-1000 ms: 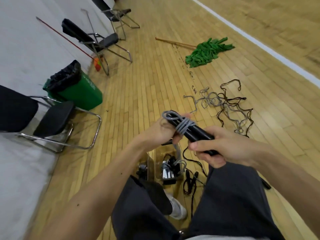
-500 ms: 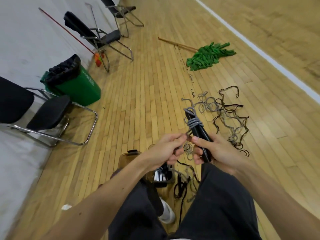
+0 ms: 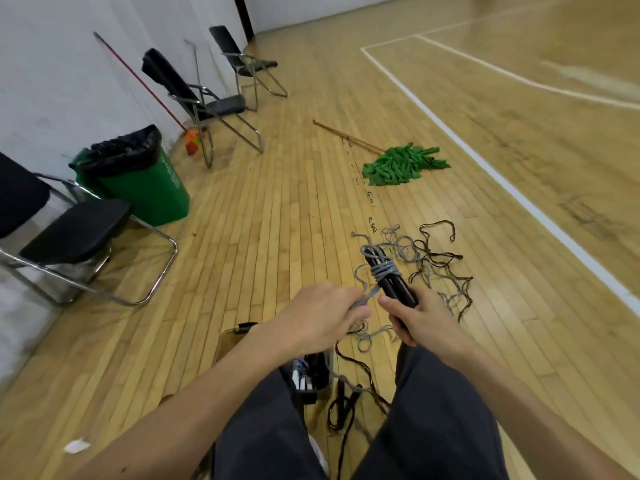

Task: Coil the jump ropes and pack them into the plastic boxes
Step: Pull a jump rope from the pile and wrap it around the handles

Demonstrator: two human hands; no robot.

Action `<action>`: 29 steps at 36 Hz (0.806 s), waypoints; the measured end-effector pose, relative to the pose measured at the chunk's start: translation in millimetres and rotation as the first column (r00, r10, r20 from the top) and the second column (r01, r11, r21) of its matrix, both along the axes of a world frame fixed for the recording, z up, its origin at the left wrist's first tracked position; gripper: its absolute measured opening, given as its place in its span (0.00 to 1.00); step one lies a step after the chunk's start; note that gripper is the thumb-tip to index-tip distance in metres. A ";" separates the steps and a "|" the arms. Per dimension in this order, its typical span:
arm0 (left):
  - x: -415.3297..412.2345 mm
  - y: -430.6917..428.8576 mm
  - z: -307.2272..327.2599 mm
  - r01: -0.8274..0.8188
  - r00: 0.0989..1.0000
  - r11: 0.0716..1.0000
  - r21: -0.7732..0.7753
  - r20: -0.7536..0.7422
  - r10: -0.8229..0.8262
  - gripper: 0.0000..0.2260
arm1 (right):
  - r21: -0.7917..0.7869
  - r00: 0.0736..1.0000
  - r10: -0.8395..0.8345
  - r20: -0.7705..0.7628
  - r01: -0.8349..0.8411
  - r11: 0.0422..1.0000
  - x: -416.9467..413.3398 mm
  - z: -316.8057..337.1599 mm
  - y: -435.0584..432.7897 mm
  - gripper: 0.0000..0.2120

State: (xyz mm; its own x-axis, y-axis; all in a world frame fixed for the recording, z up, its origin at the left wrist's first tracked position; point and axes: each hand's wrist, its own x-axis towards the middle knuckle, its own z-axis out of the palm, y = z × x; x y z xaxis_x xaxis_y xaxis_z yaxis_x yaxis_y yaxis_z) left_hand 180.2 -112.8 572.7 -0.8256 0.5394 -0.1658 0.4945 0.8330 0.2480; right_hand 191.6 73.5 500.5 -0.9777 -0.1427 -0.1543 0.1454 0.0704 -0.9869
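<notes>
Black handles [image 3: 389, 278] point up and away, tilted left, held above the floor [image 3: 263, 237]. Right hand [image 3: 420, 318] grips their lower end, fingers curled. Left hand [image 3: 320, 318] pinches the gray rope [image 3: 382, 270] wrapped round them. Plastic box [image 3: 225, 341] below, between the knees.

We are covering the lower ends of the black handles [image 3: 398, 289] with our right hand [image 3: 424, 322] and the end of the grey rope [image 3: 382, 270] with our left hand [image 3: 318, 317]. At six o'clock our arm [image 3: 221, 382] is hiding most of the plastic box [image 3: 225, 339].
</notes>
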 end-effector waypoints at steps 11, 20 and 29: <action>8.4 -32.2 8.3 0.005 1.000 0.996 -0.092 0.025 -0.003 0.12 | 0.172 0.999 0.007 -0.042 0.000 0.985 3.2 -6.9 -25.6 0.09; 4.3 -38.9 27.6 0.223 0.974 0.954 -0.198 0.012 -0.225 0.14 | 0.212 0.848 0.352 0.397 -0.458 0.863 14.1 13.2 -29.9 0.11; -13.6 -45.2 22.1 0.262 0.935 0.954 0.146 0.206 -0.289 0.08 | 0.204 0.651 0.574 0.497 -0.731 0.651 30.0 49.1 -39.8 0.09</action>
